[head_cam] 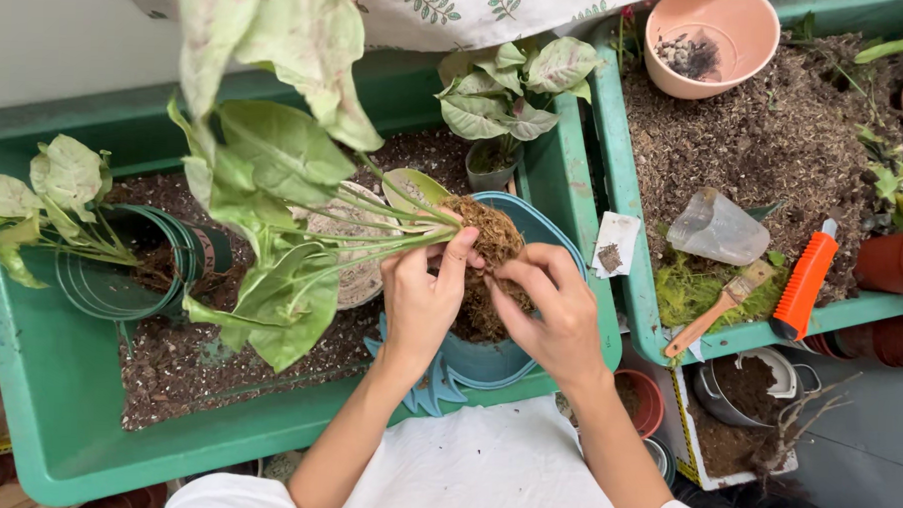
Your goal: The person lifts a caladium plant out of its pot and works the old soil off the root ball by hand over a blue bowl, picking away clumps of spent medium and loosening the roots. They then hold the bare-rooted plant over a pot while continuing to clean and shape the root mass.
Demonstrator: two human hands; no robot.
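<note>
Left hand (422,301): closed around the base of the plant's stems, thumb and fingers pinching the near side of the root ball (483,257). Right hand (553,313): fingers curled, tips pressed into the root ball from its 4 o'clock side. The root ball, brown and fibrous, is held over a blue pot (513,358), which sits at the near edge of the green tray (56,410). The plant (274,168) lies tipped, its pale green leaves extending toward 10 o'clock. At 9 o'clock of the hands, a green pot (141,273) lies on its side on the soil with a second leafy plant in it. At 12 o'clock stands a small potted plant (505,96). At 3 o'clock, a second tray holds soil, a paintbrush (715,308) and an orange-handled tool (805,283); at 1 o'clock, farthest off, a pink pot (714,38).
</note>
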